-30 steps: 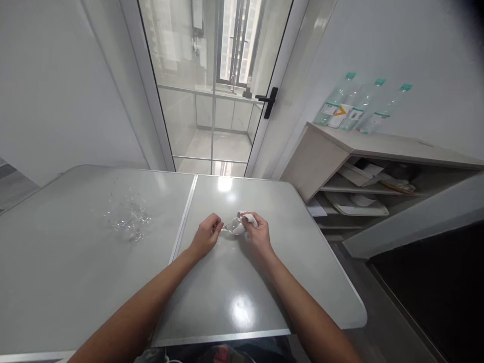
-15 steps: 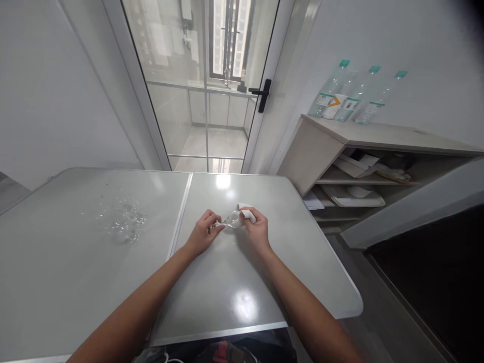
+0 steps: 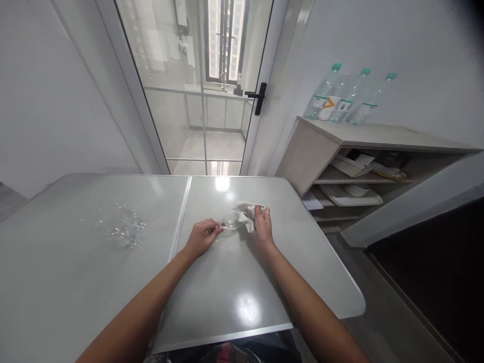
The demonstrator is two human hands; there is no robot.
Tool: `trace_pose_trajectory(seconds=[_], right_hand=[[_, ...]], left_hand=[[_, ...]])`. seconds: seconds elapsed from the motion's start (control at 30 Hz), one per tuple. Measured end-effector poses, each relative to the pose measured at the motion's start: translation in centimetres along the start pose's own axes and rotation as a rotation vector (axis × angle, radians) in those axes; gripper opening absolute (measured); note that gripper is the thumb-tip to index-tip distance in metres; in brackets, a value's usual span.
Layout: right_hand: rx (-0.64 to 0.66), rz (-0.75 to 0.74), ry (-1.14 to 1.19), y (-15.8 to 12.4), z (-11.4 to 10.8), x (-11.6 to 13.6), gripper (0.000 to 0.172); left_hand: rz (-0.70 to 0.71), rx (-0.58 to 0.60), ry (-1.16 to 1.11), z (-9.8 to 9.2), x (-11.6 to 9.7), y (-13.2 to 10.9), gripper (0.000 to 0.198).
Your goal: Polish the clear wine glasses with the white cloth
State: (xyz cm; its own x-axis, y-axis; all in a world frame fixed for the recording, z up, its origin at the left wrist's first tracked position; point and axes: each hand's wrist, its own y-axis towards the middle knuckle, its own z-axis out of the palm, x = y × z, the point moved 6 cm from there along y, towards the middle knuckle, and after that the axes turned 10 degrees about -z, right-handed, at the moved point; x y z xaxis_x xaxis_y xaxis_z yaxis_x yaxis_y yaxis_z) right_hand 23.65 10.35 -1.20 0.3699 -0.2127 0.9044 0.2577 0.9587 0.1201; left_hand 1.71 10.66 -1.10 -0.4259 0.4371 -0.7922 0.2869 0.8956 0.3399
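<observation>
My left hand (image 3: 201,237) pinches the narrow end of a clear, rounded piece (image 3: 230,220) between my hands, over the counter (image 3: 207,297); my right hand (image 3: 264,229) grips a crumpled white cloth (image 3: 247,220) against the far end. I'd judge the piece light, slick and breakable, best pinched gently at that narrow end; the cloth looks soft and limp. Well to my left hand's left, a scatter of clear bits (image 3: 127,227) could hinder reaching there. Beyond my right hand, bottles (image 3: 345,103) top a cabinet (image 3: 313,156).
</observation>
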Motion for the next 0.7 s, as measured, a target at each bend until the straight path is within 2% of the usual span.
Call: trace_pose_trajectory(seconds=[0.07, 0.13, 0.2, 0.27, 0.4, 0.57, 0.7], right_hand=[[0.045, 0.090, 0.107, -0.3, 0.7, -0.3, 0.045], [0.187, 0.222, 0.225, -1.0, 2.0, -0.5, 0.042], [0.320, 0.327, 0.302, -1.6, 2.9, -0.3, 0.046], [0.391, 0.380, 0.316, -2.0, 3.0, 0.2, 0.050], [0.520, 0.388, 0.223, -2.4, 2.6, 1.0, 0.038], [0.611, 0.404, 0.088, -3.0, 2.5, 1.0, 0.048], [0.584, 0.415, -0.023, -2.7, 2.0, 0.5, 0.051]], left_hand=[[-0.002, 0.061, -0.037, 0.3, -0.2, -0.1, 0.023], [-0.033, 0.088, -0.095, 0.3, -0.1, -0.2, 0.029], [-0.095, 0.102, -0.188, 0.1, 0.5, -0.2, 0.038], [-0.165, 0.122, -0.282, 0.0, 1.2, -0.1, 0.043], [-0.260, 0.117, -0.396, -0.2, 2.1, 0.0, 0.044], [-0.283, 0.234, -0.434, 0.1, 1.6, -0.2, 0.045], [-0.236, 0.218, -0.327, -0.5, 0.9, -0.1, 0.043]])
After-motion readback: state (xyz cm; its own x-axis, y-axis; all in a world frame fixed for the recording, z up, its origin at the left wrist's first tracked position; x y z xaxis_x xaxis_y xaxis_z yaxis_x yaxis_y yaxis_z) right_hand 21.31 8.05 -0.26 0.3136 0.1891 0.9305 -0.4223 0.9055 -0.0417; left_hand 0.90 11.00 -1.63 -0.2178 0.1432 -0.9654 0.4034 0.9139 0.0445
